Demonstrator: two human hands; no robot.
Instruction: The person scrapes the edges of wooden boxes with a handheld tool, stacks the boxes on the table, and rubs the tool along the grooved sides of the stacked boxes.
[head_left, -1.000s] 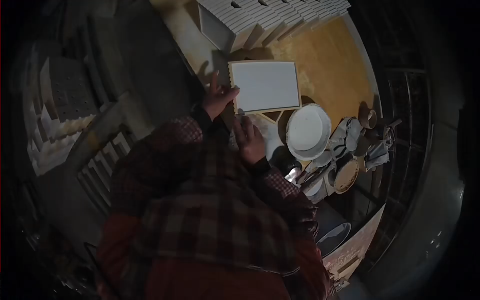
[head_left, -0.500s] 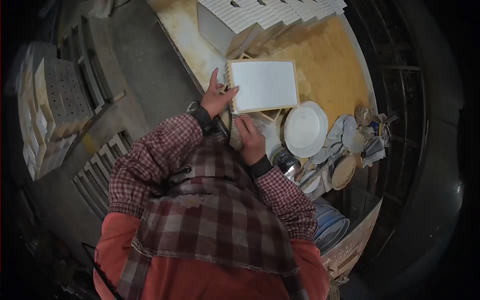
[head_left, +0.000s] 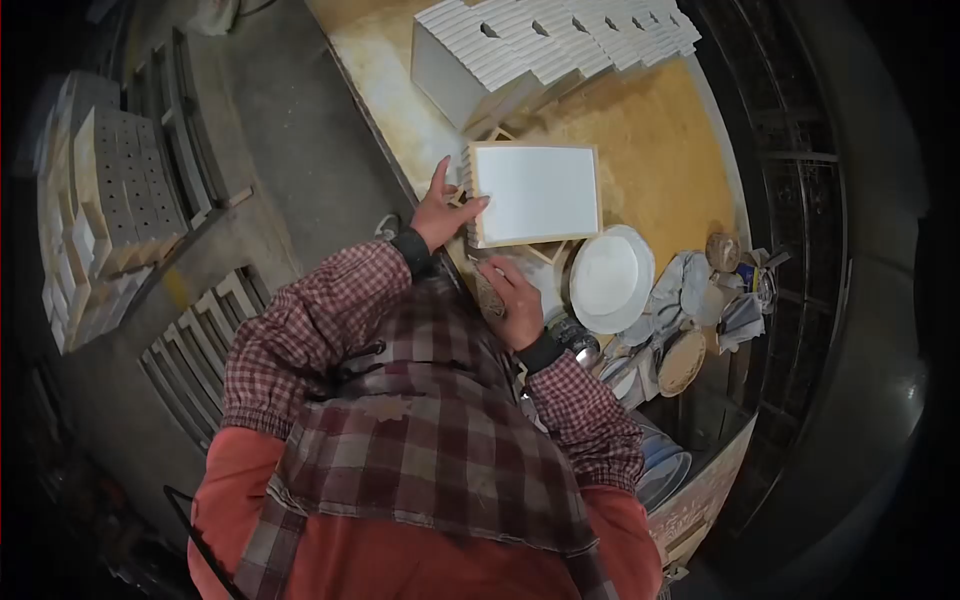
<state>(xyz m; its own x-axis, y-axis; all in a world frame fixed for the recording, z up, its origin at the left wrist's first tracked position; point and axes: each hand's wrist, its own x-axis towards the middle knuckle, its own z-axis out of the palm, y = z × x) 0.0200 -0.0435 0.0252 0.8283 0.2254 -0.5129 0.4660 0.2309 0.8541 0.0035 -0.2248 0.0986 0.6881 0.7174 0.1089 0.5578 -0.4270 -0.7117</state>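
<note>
My right hand nearest, my left hand farther, the white panel beside it.
My right fingers curl by the panel's near left corner; I cannot tell whether that grip holds anything. My left grip is spread open, thumb on the panel's left edge, above the counter: light, steady pressure should prevent shifting.

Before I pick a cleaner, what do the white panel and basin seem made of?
White panel: probably wood or fibreboard, painted matte; tan edges border a flat, shineless white face.
Basin: possibly plastic, dull white; its wall looks pale and smooth, though coated metal remains possible.
</note>
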